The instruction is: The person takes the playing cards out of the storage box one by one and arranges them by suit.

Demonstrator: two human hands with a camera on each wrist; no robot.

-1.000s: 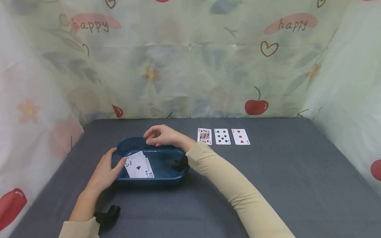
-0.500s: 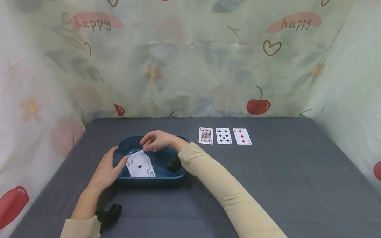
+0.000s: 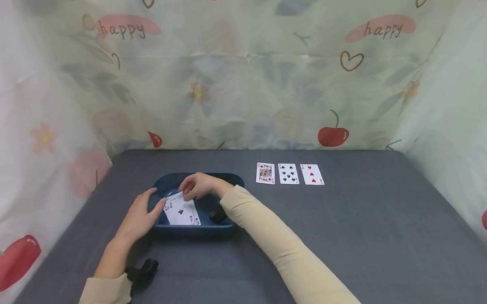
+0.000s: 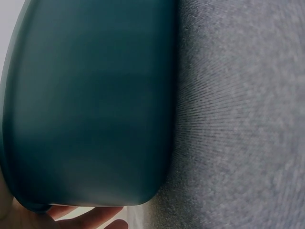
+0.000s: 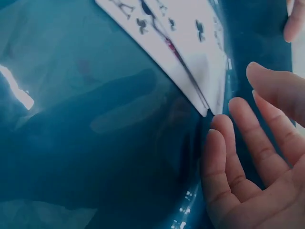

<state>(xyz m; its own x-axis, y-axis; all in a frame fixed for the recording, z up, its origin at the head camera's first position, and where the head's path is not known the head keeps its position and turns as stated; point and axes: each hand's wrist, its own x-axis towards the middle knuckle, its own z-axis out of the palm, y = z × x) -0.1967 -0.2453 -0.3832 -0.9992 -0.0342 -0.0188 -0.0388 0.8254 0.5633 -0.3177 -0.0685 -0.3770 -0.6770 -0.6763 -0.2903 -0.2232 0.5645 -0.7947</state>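
Observation:
A dark blue oval tray (image 3: 198, 227) stands on the table with a small pile of white playing cards (image 3: 181, 213) lying face up in its left part; a club card is on top. My left hand (image 3: 138, 217) grips the tray's left end, thumb over the rim. In the left wrist view, fingers (image 4: 90, 218) reach around the tray's outer wall (image 4: 90, 105). Inside the tray, my right hand (image 3: 200, 185) is over the far edge of the pile. The right wrist view shows its fingers (image 5: 262, 152) loosely bent by the card corners (image 5: 202, 93), holding nothing.
To the right of the tray, three cards lie face up in a row: a king of diamonds (image 3: 265, 173), a spade card (image 3: 288, 173) and a heart card (image 3: 312, 174). Dark grey cloth (image 3: 351, 237) covers the table. A patterned curtain (image 3: 250, 102) borders its back and sides.
My right hand has come down and toward me, from above the tray's far rim to the pile's far edge. My left hand has kept its hold on the tray. The view has shifted slightly.

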